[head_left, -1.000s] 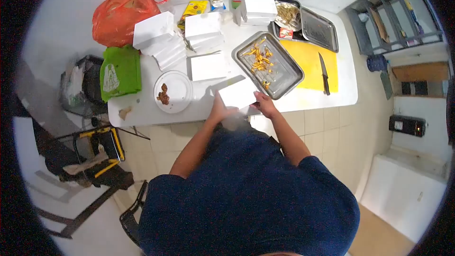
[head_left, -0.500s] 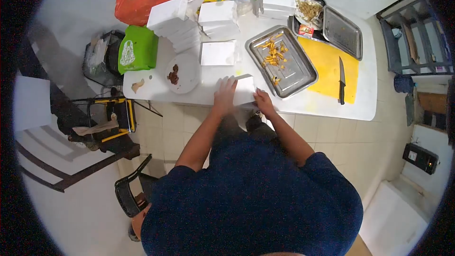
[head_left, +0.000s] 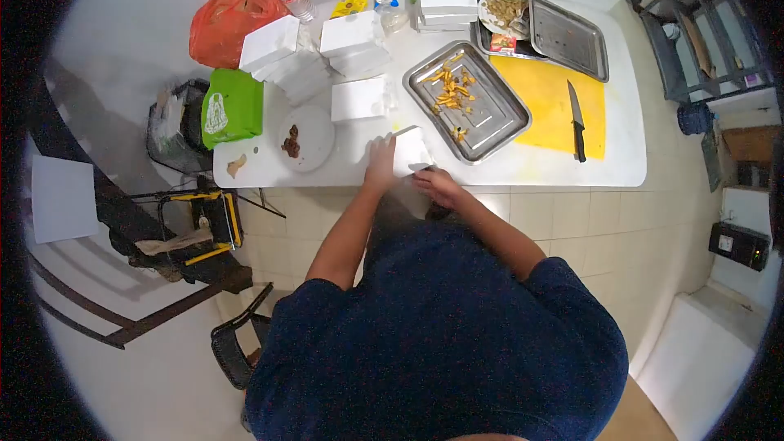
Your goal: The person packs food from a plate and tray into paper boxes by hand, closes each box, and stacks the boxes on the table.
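A small white box [head_left: 411,149] is at the table's front edge, between my two hands. My left hand [head_left: 380,163] grips its left side, a little blurred. At its near right corner is my right hand [head_left: 437,184], fingers bent against the box. Behind it lies a flat white box [head_left: 359,100]. To the left is a white plate [head_left: 314,149] with brown food pieces [head_left: 291,142]. On the right a metal tray [head_left: 495,125] holds yellow-orange strips [head_left: 451,95].
A knife [head_left: 576,120] lies on a yellow board [head_left: 535,106]. White box stacks [head_left: 447,2], a red bag [head_left: 233,20], a bottle [head_left: 295,0] and a second tray [head_left: 569,37] stand at the back. A green bag [head_left: 233,106] is at the left.
The white box has been turned and drawn slightly left between my hands. My right hand has shifted from its right side to its near corner. The camera view has moved.
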The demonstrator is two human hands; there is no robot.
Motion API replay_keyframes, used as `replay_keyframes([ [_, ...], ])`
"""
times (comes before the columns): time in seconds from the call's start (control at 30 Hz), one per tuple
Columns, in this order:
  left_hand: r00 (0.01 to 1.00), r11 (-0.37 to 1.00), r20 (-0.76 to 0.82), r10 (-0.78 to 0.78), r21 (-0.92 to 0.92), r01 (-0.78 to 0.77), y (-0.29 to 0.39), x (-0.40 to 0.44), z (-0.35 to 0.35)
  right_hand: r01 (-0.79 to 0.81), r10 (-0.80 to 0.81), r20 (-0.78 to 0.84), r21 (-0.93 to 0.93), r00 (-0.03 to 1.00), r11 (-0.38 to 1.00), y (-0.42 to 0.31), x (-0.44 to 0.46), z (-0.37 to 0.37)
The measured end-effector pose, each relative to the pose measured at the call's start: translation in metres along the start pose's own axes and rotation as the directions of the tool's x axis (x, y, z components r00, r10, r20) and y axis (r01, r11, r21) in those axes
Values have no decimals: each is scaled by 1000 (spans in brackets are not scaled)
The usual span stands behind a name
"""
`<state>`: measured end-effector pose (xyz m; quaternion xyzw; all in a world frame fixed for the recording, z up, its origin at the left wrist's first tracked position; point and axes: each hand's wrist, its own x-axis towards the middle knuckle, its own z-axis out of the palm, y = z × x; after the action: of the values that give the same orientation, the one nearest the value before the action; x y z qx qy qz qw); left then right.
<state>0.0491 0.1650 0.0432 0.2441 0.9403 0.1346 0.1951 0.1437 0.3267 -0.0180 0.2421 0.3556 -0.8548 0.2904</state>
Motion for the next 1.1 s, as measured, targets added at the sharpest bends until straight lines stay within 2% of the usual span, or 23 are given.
replay_keyframes([
  [0.13,998,998,5,59,1,-59,-4,0,2,-2,-17,99,197,995,980,-21,-18,29],
  [0.23,994,996,79,70,50,-75,-7,6,1,-19,12,30,257,999,966,-29,-26,37],
  [0.27,991,994,115,69,81,-78,-10,7,3,-17,0,55,306,998,952,-32,-28,38],
  [0.33,997,997,24,72,36,-73,-9,6,11,-21,-24,106,405,994,914,-36,-29,36],
  [0.37,997,997,-19,70,11,-70,-8,3,14,-19,-25,102,409,994,912,-36,-28,35],
  [0.47,998,999,21,51,-4,-51,-6,2,13,26,-74,92,445,993,895,-35,-20,29],
  [0.57,997,1000,82,6,-30,-4,-6,5,9,2,-32,52,484,998,875,-36,-13,26],
  [0.67,988,990,135,74,-129,-57,-20,11,0,24,-28,2,448,1000,894,-43,-24,33],
  [0.77,975,960,145,170,-247,-131,-28,20,-13,53,-123,118,478,985,877,-45,-30,31],
  [0.8,961,955,227,160,-282,-92,-30,20,-18,15,-89,123,506,988,863,-44,-33,31],
  [0.87,913,940,379,153,-340,-17,1,19,-71,-51,-29,135,555,990,830,-50,-40,30],
  [0.97,902,762,421,93,-613,208,-35,34,-51,-40,-30,146,460,989,887,-44,-44,26],
  [1.0,861,643,502,85,-687,337,-44,38,-49,-26,-3,67,419,998,908,-39,-40,24],
  [1.1,801,503,597,-47,-678,536,-32,30,-76,4,28,-130,240,991,971,-8,-2,5],
])
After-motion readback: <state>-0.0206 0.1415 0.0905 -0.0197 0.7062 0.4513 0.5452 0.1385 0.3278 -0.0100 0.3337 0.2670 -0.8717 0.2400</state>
